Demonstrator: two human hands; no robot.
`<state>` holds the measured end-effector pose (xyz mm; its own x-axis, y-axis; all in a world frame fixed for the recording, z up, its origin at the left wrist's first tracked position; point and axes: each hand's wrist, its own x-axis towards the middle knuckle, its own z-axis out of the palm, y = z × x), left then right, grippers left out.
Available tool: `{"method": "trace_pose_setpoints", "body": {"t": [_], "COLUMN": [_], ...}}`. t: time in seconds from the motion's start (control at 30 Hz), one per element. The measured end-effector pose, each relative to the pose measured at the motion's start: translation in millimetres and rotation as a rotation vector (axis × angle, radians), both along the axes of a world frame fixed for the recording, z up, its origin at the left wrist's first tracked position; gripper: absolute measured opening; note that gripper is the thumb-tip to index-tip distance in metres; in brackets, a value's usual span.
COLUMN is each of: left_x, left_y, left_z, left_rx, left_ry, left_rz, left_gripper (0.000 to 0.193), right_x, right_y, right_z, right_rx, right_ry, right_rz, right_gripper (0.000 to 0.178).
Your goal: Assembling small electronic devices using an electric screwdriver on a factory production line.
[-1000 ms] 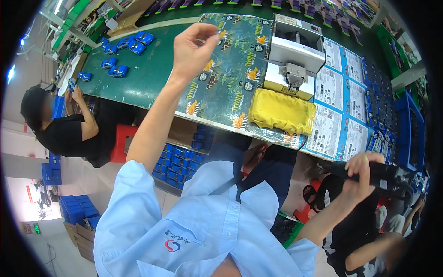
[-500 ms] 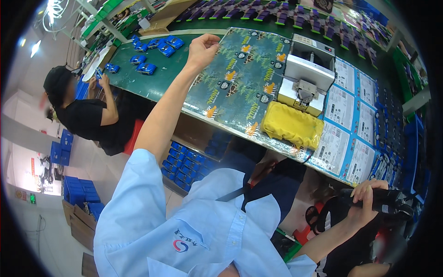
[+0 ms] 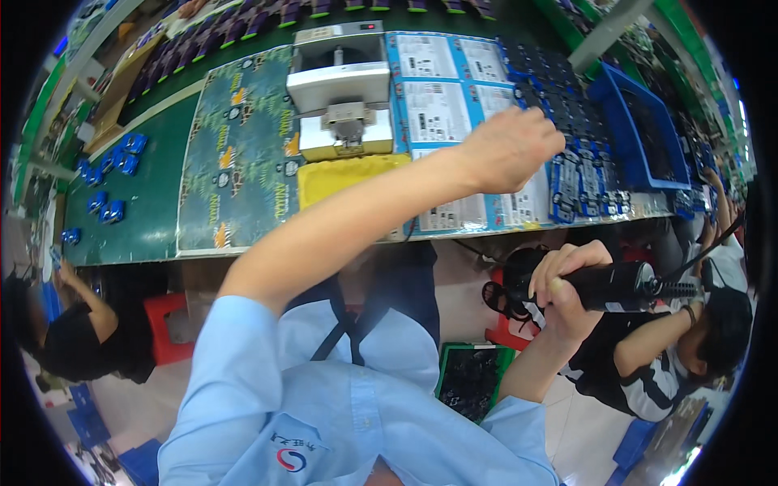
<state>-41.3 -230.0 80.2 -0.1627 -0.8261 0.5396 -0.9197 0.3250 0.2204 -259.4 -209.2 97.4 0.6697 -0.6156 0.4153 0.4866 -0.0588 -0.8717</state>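
My left arm stretches across the bench toward the right. My left hand, fingers curled in, is above the printed sheets, beside rows of blue and black toy car parts; whatever its fingers may hold is hidden. Lower, in front of the bench edge, my right hand grips a black electric screwdriver with a coiled cord. A white and silver screw feeder stands on the bench, and a yellow padded block lies in front of it, partly covered by my forearm.
Blue toy cars sit on the green bench top at left. A blue bin stands at right. Purple and green pieces line the back. Co-workers sit left and right; a green crate is on the floor.
My left hand has swung from the patterned mat at left to the parts at right. My view has turned right. The screwdriver remains in my right hand.
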Motion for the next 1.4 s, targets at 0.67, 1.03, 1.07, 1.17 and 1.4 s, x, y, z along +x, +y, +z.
{"method": "trace_pose_setpoints", "body": {"t": [0.67,1.03,1.07,1.17,1.4], "left_x": [-43.9,75.1,75.7,77.4,79.3], "left_y": [-22.2,218.1,216.6,219.0,220.1], "left_z": [-51.3,-28.5,-36.6,-46.2,-55.0], "left_rx": [0.081,0.031,0.029,0.005,-0.066], "left_ry": [-0.007,0.107,0.1,0.116,0.192], "left_rz": [-0.184,0.309,0.306,0.308,0.266], "left_gripper": [0.047,0.036,0.036,0.035,0.031], "right_x": [-29.3,29.5,36.2,48.6,60.5], "right_y": [4.1,24.1,28.2,37.7,43.8], "right_z": [9.2,-1.2,-1.4,2.7,18.8], "right_rx": [-0.01,0.09,0.1,0.057,0.049], "right_ry": [-0.027,-0.054,-0.054,-0.043,0.011], "right_rz": [-0.023,0.158,0.172,0.227,0.18], "right_gripper": [0.032,0.024,0.024,0.023,0.022]}}
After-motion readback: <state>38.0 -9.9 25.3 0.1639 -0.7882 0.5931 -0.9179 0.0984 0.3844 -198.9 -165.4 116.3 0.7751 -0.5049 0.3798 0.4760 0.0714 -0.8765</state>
